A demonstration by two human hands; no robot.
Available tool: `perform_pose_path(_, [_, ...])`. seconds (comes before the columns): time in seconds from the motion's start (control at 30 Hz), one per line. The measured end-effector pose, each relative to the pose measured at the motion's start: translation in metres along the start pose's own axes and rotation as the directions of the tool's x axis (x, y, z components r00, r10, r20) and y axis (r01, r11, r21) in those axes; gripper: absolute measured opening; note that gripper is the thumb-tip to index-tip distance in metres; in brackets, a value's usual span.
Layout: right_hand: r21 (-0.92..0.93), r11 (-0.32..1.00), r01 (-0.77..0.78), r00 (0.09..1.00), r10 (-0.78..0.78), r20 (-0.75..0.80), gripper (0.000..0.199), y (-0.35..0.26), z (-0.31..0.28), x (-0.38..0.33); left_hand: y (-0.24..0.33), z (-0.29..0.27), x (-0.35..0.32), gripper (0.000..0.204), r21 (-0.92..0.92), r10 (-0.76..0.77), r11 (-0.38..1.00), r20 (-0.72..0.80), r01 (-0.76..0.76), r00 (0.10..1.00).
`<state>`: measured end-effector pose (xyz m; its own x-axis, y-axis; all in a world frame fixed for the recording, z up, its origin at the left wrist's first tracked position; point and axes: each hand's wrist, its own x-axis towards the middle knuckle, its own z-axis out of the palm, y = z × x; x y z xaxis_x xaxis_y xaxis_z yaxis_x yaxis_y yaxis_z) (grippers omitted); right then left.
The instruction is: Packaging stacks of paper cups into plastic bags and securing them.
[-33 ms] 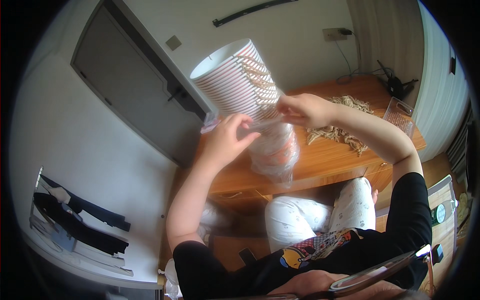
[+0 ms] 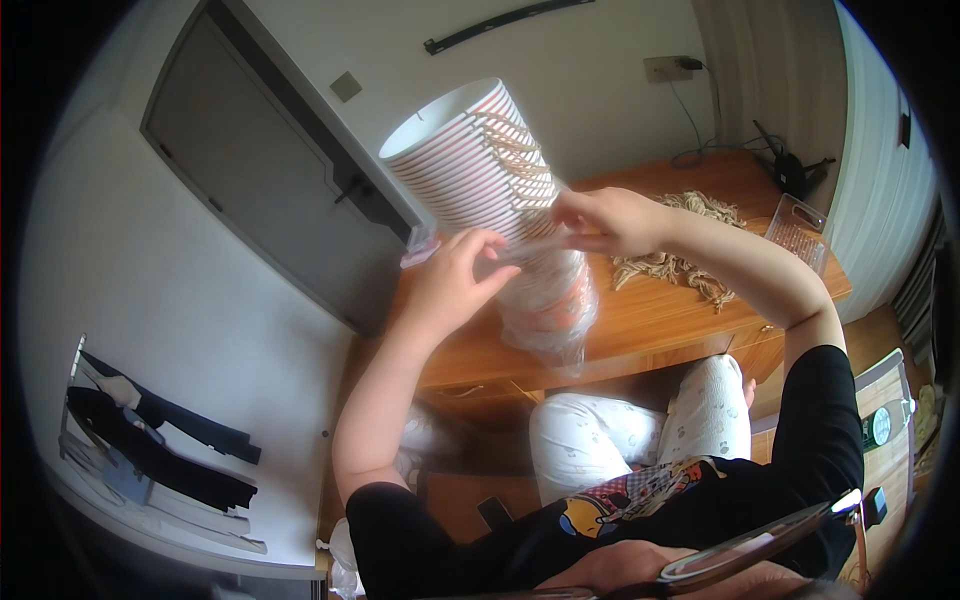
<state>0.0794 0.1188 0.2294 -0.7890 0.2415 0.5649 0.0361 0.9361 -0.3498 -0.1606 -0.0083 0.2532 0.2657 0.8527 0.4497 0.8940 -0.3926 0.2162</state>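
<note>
Cup stack [image 2: 462,172] partly in clear bag [image 2: 545,325]

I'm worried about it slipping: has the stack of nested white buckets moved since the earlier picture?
No, not visibly: the stack of nested white buckets keeps the same place and tilt against the square wall plate to its left.

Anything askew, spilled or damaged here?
Only the cord heap stands out: it lies loose and tangled on the desk, right of the cup stack. No spill or damage visible.
</note>
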Motion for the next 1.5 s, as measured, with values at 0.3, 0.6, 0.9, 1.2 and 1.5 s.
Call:
perform_pose_path(0.3, [-0.263, 0.963, -0.050, 0.971, 0.109, 0.214, 0.031, 0.019, -0.017, 0.003, 0.010, 0.007, 0.004, 0.014, 0.042, 0.070, 0.997, 0.008, -0.070, 0.998])
perform_pose_path(0.6, [-0.345, 0.937, 0.051, 0.992, -0.006, 0.130, 0.021, 0.053, -0.045, 0.017, 0.013, 0.003, 0.005, 0.018, 0.091, -0.087, 0.993, 0.125, 0.076, 0.988])
perform_pose_path(0.9, [-0.064, 0.994, -0.087, 0.975, 0.098, 0.199, 0.018, 0.049, -0.075, 0.049, 0.007, -0.019, 0.003, 0.025, 0.091, -0.171, 0.981, -0.002, 0.171, 0.985])
perform_pose_path(1.2, [0.092, 0.984, -0.151, 0.969, 0.128, 0.213, 0.012, 0.031, -0.097, 0.087, -0.021, -0.065, 0.027, 0.016, -0.093, -0.057, 0.995, -0.192, 0.040, 0.980])
perform_pose_path(1.5, [-0.021, 0.993, -0.118, 0.988, 0.120, 0.099, 0.017, -0.012, -0.129, 0.111, -0.021, -0.103, 0.058, 0.025, -0.052, 0.076, 0.993, -0.431, -0.109, 0.899])
